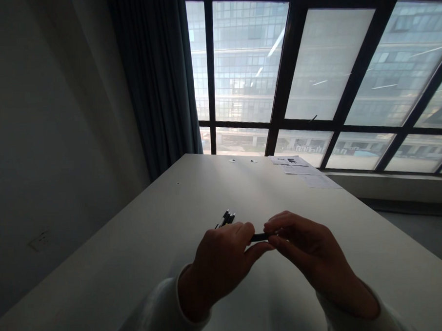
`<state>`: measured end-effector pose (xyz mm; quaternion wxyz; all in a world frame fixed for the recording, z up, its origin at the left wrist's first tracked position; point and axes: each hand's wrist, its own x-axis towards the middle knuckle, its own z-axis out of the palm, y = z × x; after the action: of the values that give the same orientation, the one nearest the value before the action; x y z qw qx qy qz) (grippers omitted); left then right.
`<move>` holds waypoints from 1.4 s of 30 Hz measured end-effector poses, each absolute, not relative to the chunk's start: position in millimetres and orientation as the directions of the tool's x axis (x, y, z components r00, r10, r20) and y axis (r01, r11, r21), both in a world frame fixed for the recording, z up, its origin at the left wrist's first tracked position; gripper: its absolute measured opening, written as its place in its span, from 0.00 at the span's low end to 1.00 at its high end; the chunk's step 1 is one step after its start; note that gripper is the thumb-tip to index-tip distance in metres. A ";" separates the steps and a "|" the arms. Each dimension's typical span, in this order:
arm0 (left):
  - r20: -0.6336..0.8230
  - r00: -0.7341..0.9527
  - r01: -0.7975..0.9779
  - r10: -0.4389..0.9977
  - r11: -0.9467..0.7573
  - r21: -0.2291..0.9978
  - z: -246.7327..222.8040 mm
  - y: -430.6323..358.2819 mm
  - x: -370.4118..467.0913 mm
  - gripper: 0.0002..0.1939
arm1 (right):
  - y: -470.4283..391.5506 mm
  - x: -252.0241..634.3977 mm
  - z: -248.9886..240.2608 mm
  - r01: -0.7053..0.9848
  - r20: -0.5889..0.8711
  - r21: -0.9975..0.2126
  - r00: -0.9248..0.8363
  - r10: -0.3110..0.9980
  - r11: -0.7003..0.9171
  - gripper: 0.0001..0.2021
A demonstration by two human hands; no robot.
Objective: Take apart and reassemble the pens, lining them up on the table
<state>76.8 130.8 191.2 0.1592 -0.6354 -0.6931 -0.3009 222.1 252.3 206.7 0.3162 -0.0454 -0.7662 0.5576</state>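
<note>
Over the table, our left hand grips a black rod and our right hand pinches its other end; pens show just beyond our left.

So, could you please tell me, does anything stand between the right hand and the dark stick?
Nothing visible does: the right hand pinches one end of the dark stick, and the left hand holds the other end. The pens show beyond the left hand, out of the way.
</note>
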 end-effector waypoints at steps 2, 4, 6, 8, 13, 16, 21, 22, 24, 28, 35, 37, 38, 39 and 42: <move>0.603 -0.141 0.980 0.785 0.024 0.197 191.3 130.6 77.3 0.19 | 252.7 222.6 206.1 -0.285 0.425 -0.891 -0.797 0.429 0.353 0.07; 0.605 -0.138 0.982 0.784 0.029 0.186 191.3 130.2 77.9 0.17 | 253.1 223.1 206.3 -0.290 0.418 -0.897 -0.800 0.429 0.333 0.07; 0.608 -0.140 0.982 0.782 0.032 0.186 191.2 130.0 78.3 0.16 | 253.3 223.3 207.3 -0.290 0.414 -0.900 -0.804 0.427 0.326 0.07; 0.605 -0.140 0.981 0.783 0.027 0.192 190.7 130.4 78.4 0.16 | 253.6 223.0 208.2 -0.253 0.391 -0.906 -0.809 0.438 0.340 0.07; 0.603 -0.149 0.981 0.784 0.040 0.190 188.6 131.6 76.8 0.15 | 255.4 220.6 206.4 -0.099 0.311 -0.899 -0.829 0.464 0.426 0.10; 0.590 -0.147 0.980 0.794 0.038 0.193 188.7 131.2 76.3 0.15 | 255.8 220.3 205.6 -0.111 0.322 -0.892 -0.837 0.443 0.438 0.09; 0.581 -0.159 0.982 0.798 0.065 0.180 190.4 131.2 76.6 0.14 | 254.9 221.2 205.6 -0.201 0.380 -0.890 -0.825 0.418 0.410 0.06; 0.577 -0.163 0.981 0.801 0.069 0.182 190.3 131.5 76.5 0.15 | 254.7 221.4 205.6 -0.217 0.393 -0.886 -0.822 0.413 0.410 0.06; 0.563 -0.174 0.978 0.808 0.074 0.195 189.9 132.4 76.2 0.15 | 254.3 221.8 205.5 -0.245 0.414 -0.879 -0.817 0.402 0.408 0.06; 0.543 -0.193 0.969 0.817 0.073 0.235 189.1 132.4 76.4 0.17 | 254.3 222.3 205.3 -0.226 0.387 -0.897 -0.816 0.429 0.380 0.10; 0.564 -0.165 0.979 0.809 0.062 0.196 189.8 130.6 76.9 0.16 | 257.7 219.5 202.4 -0.126 0.349 -0.886 -0.813 0.465 0.446 0.08; 0.562 -0.164 0.979 0.811 0.065 0.193 189.6 130.8 76.4 0.16 | 257.1 219.4 202.9 -0.164 0.374 -0.883 -0.812 0.448 0.439 0.06; 0.560 -0.166 0.978 0.812 0.064 0.197 189.5 131.0 76.3 0.16 | 256.5 219.6 203.4 -0.187 0.388 -0.881 -0.811 0.437 0.435 0.06; 0.558 -0.168 0.977 0.812 0.064 0.201 189.3 131.1 76.3 0.16 | 255.7 220.0 203.9 -0.205 0.398 -0.881 -0.809 0.433 0.426 0.06; 0.564 -0.182 0.974 0.806 0.068 0.216 189.0 131.0 77.0 0.17 | 253.6 220.9 205.1 -0.218 0.400 -0.891 -0.792 0.461 0.398 0.08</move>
<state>77.0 131.0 189.0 0.1498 -0.6219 -0.7153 -0.2812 220.9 253.6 205.1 0.3128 -0.0783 -0.7752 0.5432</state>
